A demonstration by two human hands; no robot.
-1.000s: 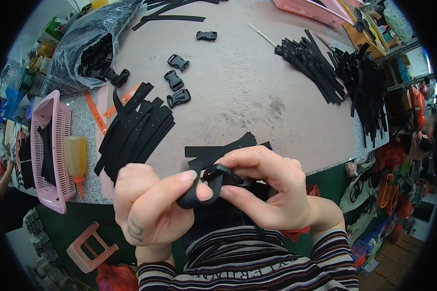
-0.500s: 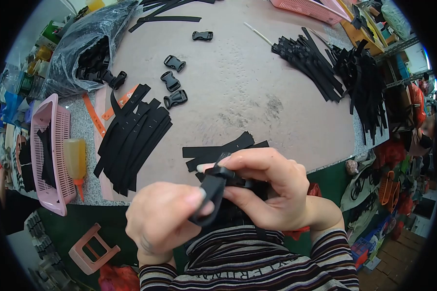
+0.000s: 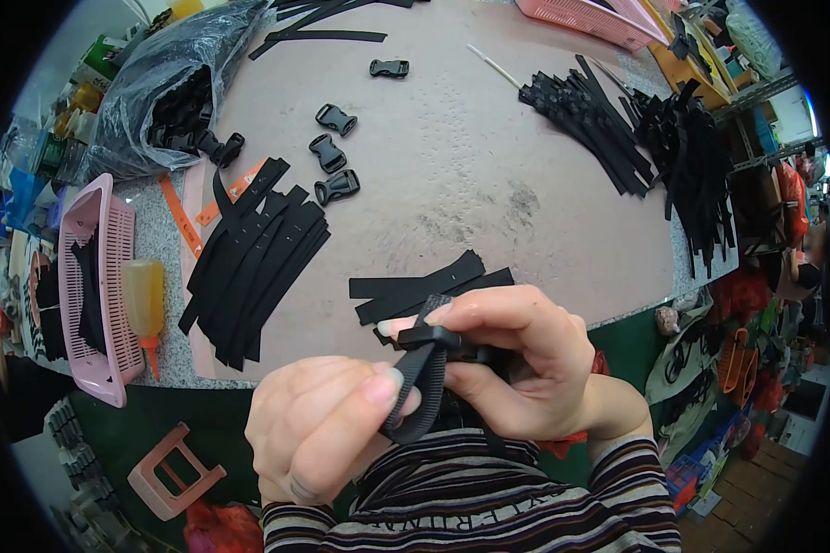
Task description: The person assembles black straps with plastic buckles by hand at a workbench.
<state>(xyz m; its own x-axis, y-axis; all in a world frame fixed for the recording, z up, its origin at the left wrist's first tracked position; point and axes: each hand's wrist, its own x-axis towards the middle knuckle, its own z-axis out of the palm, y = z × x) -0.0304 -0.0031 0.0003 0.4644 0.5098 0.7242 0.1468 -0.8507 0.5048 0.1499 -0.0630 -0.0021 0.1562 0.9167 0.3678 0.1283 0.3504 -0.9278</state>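
My right hand (image 3: 521, 359) pinches a black plastic buckle (image 3: 420, 337) between thumb and fingers, near the table's front edge. A black webbing strap (image 3: 424, 396) passes through the buckle and hangs in a loop. My left hand (image 3: 327, 424) grips that loop between thumb and forefinger, left of the buckle. A short strap end shows above the buckle, by my right fingertips. Just beyond my hands several flat black strips (image 3: 420, 284) lie across each other. Part of the buckle is hidden behind my right fingers.
Black strips (image 3: 254, 267) lie at left, near a pink basket (image 3: 111, 304) and a glue bottle (image 3: 144, 295). Several loose buckles (image 3: 338, 186) lie beyond, beside a plastic bag (image 3: 138, 101) of buckles. Bundled straps (image 3: 590, 129) are at right. A pink stool (image 3: 177, 472) stands below.
My left hand has shifted slightly right, and the strap loop now looks wider and is turned more to view. My right hand still holds the buckle, a little further right.
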